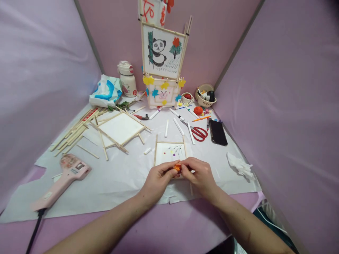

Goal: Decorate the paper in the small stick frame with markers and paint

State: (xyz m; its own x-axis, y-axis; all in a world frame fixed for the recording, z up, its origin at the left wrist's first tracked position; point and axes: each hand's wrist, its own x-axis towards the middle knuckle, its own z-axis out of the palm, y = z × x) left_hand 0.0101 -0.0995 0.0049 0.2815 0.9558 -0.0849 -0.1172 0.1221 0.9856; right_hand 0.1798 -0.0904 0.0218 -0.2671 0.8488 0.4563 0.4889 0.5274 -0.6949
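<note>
Left grip [160, 178] and right grip [200, 173] are both pinching this little orange thing [177, 168], fingertips super close together. It's right over the near part of a small framed drawing [171, 152] on the table [113, 188], with markers [166, 128] and red-handled scissors [200, 134] lying further back.

The fingertips of the left hand [158, 179] and right hand [200, 172] meet around a small orange thing [177, 168]. Partly hidden behind the fingers lies a framed drawing [171, 151] with coloured dots; farther beyond them are white markers [166, 128] and red-handled scissors [199, 133]. A dark phone [218, 132] lies to the fingers' right, a pink corded tool [69, 176] well to their left.
</note>
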